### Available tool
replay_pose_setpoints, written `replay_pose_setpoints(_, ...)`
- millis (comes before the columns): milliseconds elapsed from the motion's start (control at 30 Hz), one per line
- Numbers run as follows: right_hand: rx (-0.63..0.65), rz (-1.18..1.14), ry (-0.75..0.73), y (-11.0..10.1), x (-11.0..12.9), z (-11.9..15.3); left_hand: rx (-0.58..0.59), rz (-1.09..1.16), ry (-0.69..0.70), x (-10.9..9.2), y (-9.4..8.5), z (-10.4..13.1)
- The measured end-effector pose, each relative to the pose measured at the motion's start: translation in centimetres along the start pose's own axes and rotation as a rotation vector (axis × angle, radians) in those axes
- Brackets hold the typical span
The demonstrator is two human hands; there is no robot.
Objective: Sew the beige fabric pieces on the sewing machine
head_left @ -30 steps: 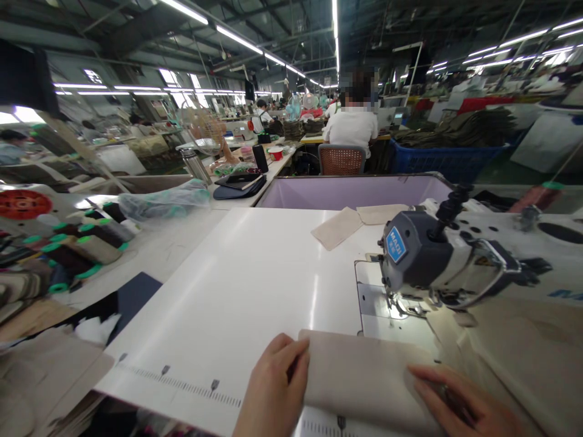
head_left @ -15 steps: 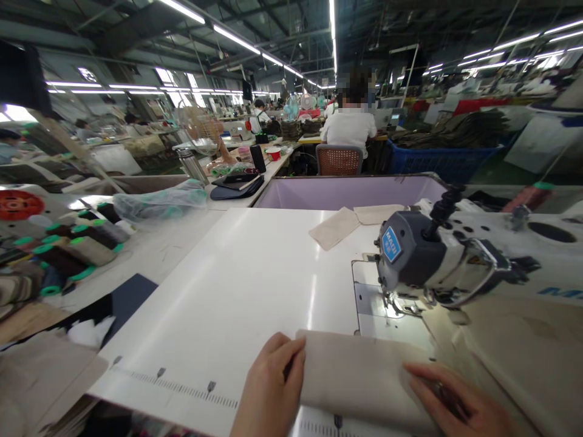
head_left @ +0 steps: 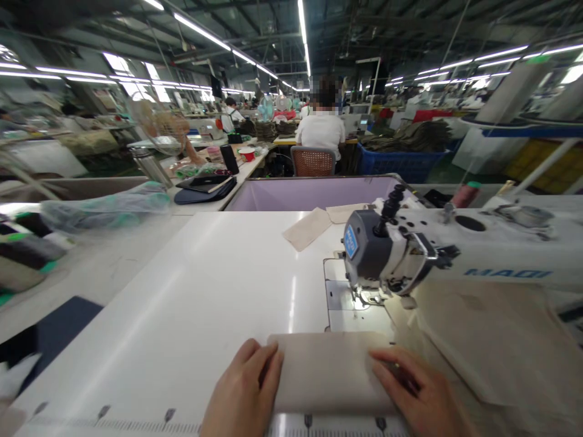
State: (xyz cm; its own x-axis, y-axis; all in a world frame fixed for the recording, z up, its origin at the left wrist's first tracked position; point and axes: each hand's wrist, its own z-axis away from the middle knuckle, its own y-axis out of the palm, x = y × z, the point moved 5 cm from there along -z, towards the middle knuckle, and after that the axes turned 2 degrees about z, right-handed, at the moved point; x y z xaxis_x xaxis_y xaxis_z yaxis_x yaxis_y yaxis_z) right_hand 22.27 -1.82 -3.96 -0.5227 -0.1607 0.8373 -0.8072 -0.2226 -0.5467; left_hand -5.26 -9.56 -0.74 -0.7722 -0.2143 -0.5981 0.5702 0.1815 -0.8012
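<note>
A folded beige fabric piece (head_left: 325,373) lies on the white sewing table near its front edge, just in front of the sewing machine's needle area. My left hand (head_left: 248,388) is closed on its left edge, thumb and forefinger together at the upper corner. At the right edge, my right hand (head_left: 416,385) grips the piece between thumb and fingers. Something small and dark shows inside that hand, too hidden to name. The sewing machine (head_left: 378,255), its lamp lit, stands beyond the right hand, and its presser foot (head_left: 371,297) is apart from the fabric.
More beige fabric (head_left: 492,340) is heaped under the machine arm at right. Two flat beige pieces (head_left: 307,229) lie behind the needle area. Ruler marks (head_left: 169,417) run along the front edge. Thread cones (head_left: 22,261) and dark blue cloth (head_left: 64,331) are at left. A person (head_left: 321,130) sits ahead.
My view has turned to the right, so the scene sits further left. Both hands keep their hold, and the fabric now lies straighter to the front edge.
</note>
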Motion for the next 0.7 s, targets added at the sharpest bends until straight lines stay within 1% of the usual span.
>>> replay_pose_setpoints(67,-0.086,-0.043,0.042,-0.2,0.4,0.1,0.014,-0.061,0.040,0.3,-0.1,-0.3)
replay_pose_setpoints(100,-0.105,-0.053,0.053,-0.2,0.6,0.2,0.028,-0.084,0.082,0.5,-0.2,-0.4)
replay_pose_setpoints(200,-0.084,-0.030,0.066,-0.1,0.9,0.1,0.031,-0.145,0.200,0.9,-0.2,-0.8)
replay_pose_setpoints(300,-0.051,-0.012,0.074,0.1,0.8,0.0,-0.007,-0.227,0.284,1.1,0.0,-0.9)
replay_pose_setpoints(433,-0.064,-0.037,0.092,0.0,0.6,-0.2,-0.036,-0.363,0.381,1.2,0.7,-0.6)
replay_pose_setpoints(533,-0.053,-0.041,0.101,0.1,0.6,-0.3,-0.017,-0.425,0.408,1.3,0.9,-0.6)
replay_pose_setpoints(700,-0.024,-0.011,0.104,0.1,0.8,-0.5,0.045,-0.494,0.414,1.2,0.7,-0.6)
